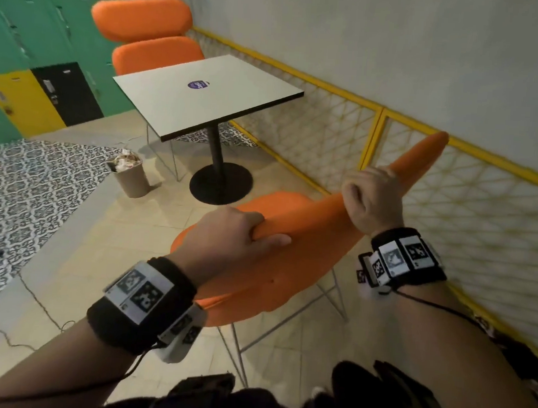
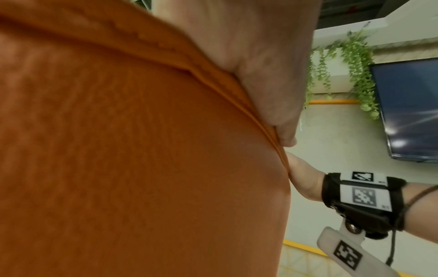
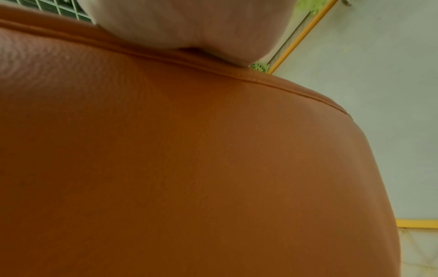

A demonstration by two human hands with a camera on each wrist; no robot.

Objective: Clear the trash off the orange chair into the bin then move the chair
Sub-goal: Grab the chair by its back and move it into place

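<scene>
- The floor spreads out beyond and below the fingers, pale tile close by and a black-and-white patterned stretch off to the left.
- A yellow-framed mesh fence runs along the wall just past the right hand's fingers.
- The orange chair stands directly under both hands, its seat beyond the fingers and bare of trash, its thin metal legs on the pale tile. In both wrist views its orange backrest fills most of the picture.
- A square white surface on a black pedestal stands well beyond the fingers, with a small purple sticker at its middle.
- Two more orange chair backs sit behind that surface, against green, yellow and black lockers.
- A dark wall screen and trailing green plants show only in the left wrist view, past the thumb.
- The bin stands on the floor well ahead and to the left of the left hand's fingers, beside the pedestal, heaped with crumpled paper trash.
- The left hand grips the near end of the backrest's top edge, fingers curled over it and thumb along its rear face.
- The right hand is clamped on the same edge further along, fingers wrapped over the top.
</scene>
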